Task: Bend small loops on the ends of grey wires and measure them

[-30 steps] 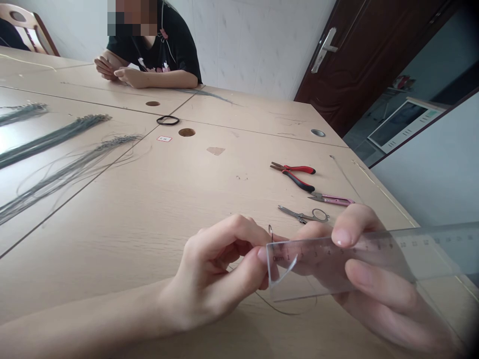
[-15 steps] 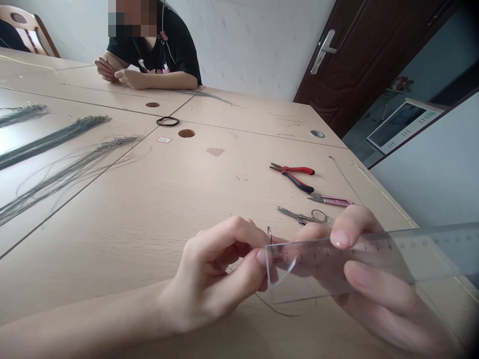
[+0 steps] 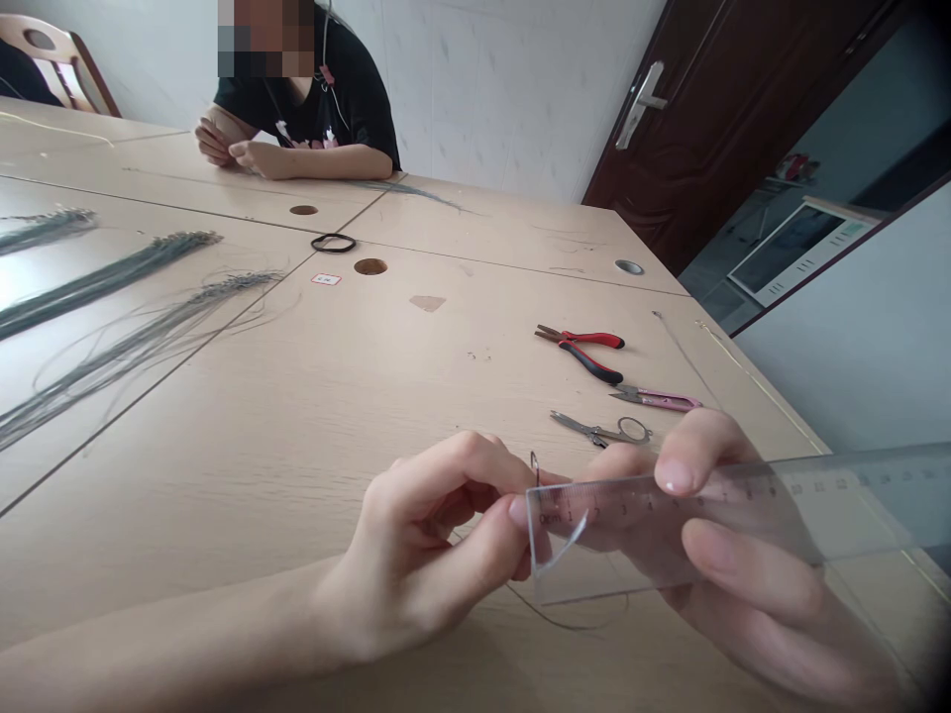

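Observation:
Low in the middle of the head view, my left hand (image 3: 435, 540) pinches a small dark fishing hook (image 3: 534, 465) between thumb and forefinger. The bend of the hook stands above the fingertips, right at the zero end of a clear plastic ruler (image 3: 854, 500). My right hand (image 3: 773, 594) is closed around that ruler, part of it seen through the plastic. A thin fishing line (image 3: 554, 622) trails below the fingers; where it joins the hook is hidden. The ruler has a whitish crack or scratch near its zero corner.
Red-and-black pliers (image 3: 586, 347), thread snips (image 3: 654, 398) and small scissors (image 3: 598, 428) lie beyond my hands. Bundles of grey-green line (image 3: 111, 277) spread at the left. A black band (image 3: 334, 243) lies near the table's holes. Across the table sits another person (image 3: 349, 109).
Almost nothing differs. Both hands, the hook and the ruler hold their places, apart from a very slight shift of the view.

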Demonstrator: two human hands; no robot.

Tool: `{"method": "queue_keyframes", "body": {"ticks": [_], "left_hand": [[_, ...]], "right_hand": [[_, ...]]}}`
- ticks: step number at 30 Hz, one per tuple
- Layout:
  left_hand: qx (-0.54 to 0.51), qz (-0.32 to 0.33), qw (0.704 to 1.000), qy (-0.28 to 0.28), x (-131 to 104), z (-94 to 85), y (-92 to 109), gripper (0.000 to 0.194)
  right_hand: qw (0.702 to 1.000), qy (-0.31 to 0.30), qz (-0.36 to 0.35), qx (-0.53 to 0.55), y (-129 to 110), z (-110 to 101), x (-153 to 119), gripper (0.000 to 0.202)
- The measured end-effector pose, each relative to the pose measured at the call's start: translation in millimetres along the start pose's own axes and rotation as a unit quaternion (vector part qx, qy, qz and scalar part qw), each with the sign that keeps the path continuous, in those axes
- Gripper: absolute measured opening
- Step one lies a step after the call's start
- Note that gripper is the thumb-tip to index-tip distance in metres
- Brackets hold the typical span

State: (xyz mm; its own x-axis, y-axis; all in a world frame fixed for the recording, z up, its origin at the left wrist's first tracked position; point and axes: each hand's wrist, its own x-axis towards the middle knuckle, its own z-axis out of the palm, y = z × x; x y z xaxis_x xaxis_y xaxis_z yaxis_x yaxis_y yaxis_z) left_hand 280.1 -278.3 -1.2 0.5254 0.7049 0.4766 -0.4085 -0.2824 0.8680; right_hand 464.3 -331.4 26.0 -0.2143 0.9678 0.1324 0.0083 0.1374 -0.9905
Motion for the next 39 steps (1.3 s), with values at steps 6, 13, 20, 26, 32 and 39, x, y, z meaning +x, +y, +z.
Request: {"method": "queue_keyframes", "body": {"ticks": [6, 13, 20, 26, 32, 39], "left_hand": [[-0.005, 0.019, 1.0, -0.005, 1, -0.1, -3, 0.014], [-0.001, 0.016, 1.0, -0.005, -1, -0.4, -3, 0.013], [0.009, -0.008, 1.0, 0.024, 3, -1.2, -3, 0.014], [0.014, -0.08, 0.991, 0.111, 11, -4.8, -4, 0.019], [0.035, -0.093, 0.99, 0.105, 12, -5.1, -4, 0.019], [0.067, -0.115, 0.986, 0.096, 14, -4.5, -2, 0.019]], "right_hand": [[0.99, -0.057, 0.017, 0.132, 1, -1, 0, 0.004], [0.992, -0.039, 0.015, 0.123, 3, -2, -2, 0.007], [0.988, -0.01, -0.033, 0.15, -1, -4, 8, 0.009], [0.991, 0.125, 0.056, 0.011, -8, -34, 18, 0.028], [0.922, 0.095, 0.297, -0.227, -11, -48, 25, 0.031], [0.91, 0.002, 0.279, -0.306, 15, -39, 27, 0.032]]}}
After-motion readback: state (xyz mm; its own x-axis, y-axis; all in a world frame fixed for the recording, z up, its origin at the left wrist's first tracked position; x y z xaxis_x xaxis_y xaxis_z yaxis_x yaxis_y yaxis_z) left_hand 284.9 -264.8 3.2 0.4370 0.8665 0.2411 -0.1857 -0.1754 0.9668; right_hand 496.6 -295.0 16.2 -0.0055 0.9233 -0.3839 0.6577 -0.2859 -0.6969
